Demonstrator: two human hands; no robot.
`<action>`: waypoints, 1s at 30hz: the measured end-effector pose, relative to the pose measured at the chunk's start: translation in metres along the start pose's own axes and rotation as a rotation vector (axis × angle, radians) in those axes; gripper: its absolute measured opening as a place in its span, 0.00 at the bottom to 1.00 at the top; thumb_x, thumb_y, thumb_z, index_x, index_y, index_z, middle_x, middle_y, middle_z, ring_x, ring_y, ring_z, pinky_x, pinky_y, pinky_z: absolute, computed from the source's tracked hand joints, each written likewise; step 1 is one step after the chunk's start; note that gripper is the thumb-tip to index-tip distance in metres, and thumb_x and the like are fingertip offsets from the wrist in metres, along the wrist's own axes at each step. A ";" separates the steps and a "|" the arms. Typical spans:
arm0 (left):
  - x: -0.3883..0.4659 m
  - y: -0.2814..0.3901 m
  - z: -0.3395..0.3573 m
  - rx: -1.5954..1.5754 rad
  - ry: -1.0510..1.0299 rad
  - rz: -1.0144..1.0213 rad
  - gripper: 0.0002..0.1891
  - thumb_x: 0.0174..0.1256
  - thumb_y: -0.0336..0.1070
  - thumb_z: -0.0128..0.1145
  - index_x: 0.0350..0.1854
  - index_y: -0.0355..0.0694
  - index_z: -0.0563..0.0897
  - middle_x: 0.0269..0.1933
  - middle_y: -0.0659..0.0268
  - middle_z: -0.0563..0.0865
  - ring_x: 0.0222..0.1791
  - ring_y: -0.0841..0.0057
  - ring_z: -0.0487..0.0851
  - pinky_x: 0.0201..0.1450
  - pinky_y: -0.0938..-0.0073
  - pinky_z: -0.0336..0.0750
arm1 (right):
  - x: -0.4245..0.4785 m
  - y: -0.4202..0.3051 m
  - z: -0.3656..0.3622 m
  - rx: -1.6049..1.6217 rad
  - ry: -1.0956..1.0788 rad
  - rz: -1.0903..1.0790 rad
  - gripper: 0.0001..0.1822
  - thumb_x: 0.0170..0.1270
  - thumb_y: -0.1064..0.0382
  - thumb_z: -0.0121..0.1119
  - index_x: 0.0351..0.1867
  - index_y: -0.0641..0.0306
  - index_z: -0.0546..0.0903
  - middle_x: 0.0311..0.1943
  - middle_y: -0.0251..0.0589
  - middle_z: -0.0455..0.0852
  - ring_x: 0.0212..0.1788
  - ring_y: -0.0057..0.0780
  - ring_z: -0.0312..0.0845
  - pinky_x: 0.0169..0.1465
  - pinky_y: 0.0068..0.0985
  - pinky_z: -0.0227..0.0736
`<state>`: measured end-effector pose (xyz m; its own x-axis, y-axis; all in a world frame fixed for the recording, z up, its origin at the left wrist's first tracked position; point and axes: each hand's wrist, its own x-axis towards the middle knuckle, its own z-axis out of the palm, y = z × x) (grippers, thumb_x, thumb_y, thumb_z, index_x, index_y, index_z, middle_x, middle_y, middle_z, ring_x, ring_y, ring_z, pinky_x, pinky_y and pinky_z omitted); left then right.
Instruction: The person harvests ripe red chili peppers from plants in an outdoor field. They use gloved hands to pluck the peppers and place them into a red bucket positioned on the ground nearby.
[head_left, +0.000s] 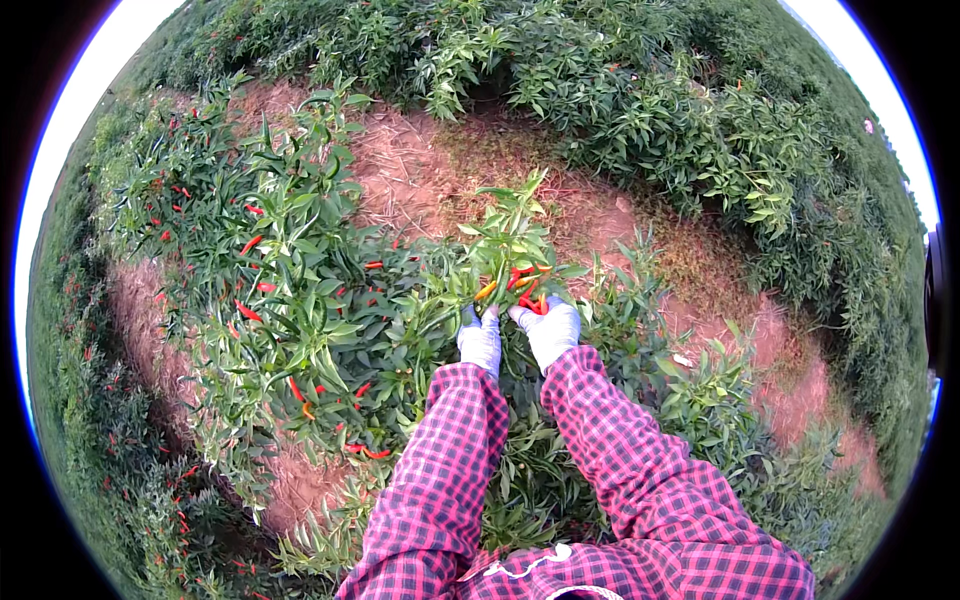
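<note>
My left hand (480, 341), in a pale glove with bluish fingertips, reaches into the foliage of a chili pepper plant (510, 232). An orange chili pepper (486, 290) sits just above its thumb; leaves partly cover the fingertips, so its grip cannot be made out. Beside it, my right hand (553, 330), gloved the same way, is closed around a bunch of red chili peppers (531, 303) against the same plant. More red and yellow-orange peppers (526, 280) lie just above that hand, among the leaves.
Bushy plants with red chili peppers (251, 245) and green ones stand to the left. Reddish soil with dry straw (397, 169) runs between the rows. A dense leafy row (675, 127) curves across the top and right. A white drawstring (532, 561) hangs at my front.
</note>
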<state>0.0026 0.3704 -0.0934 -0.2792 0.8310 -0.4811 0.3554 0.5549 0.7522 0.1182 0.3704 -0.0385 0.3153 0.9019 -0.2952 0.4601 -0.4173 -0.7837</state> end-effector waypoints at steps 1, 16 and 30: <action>-0.001 0.000 0.000 -0.009 0.002 -0.016 0.36 0.61 0.59 0.48 0.63 0.35 0.61 0.55 0.47 0.74 0.55 0.58 0.72 0.55 0.68 0.64 | 0.003 0.000 -0.001 -0.065 -0.006 0.004 0.14 0.47 0.62 0.68 0.35 0.65 0.80 0.24 0.39 0.82 0.24 0.28 0.73 0.34 0.27 0.70; 0.024 -0.010 0.002 -0.677 -0.025 -0.242 0.29 0.62 0.60 0.47 0.52 0.37 0.74 0.44 0.64 0.79 0.38 0.73 0.75 0.43 0.68 0.71 | 0.007 0.015 0.007 -0.024 -0.001 0.021 0.15 0.48 0.56 0.64 0.34 0.64 0.81 0.28 0.48 0.83 0.32 0.44 0.79 0.39 0.33 0.71; 0.027 -0.014 0.006 -0.782 -0.018 -0.249 0.28 0.64 0.60 0.43 0.44 0.36 0.77 0.34 0.63 0.77 0.32 0.72 0.69 0.41 0.69 0.65 | -0.008 0.001 -0.050 1.410 -0.614 0.243 0.08 0.51 0.66 0.58 0.29 0.67 0.74 0.19 0.37 0.73 0.17 0.26 0.68 0.26 0.26 0.69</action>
<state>-0.0050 0.3849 -0.1196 -0.2513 0.6910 -0.6778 -0.4419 0.5411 0.7155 0.1579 0.3575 -0.0093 -0.2738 0.8830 -0.3813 -0.7843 -0.4344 -0.4428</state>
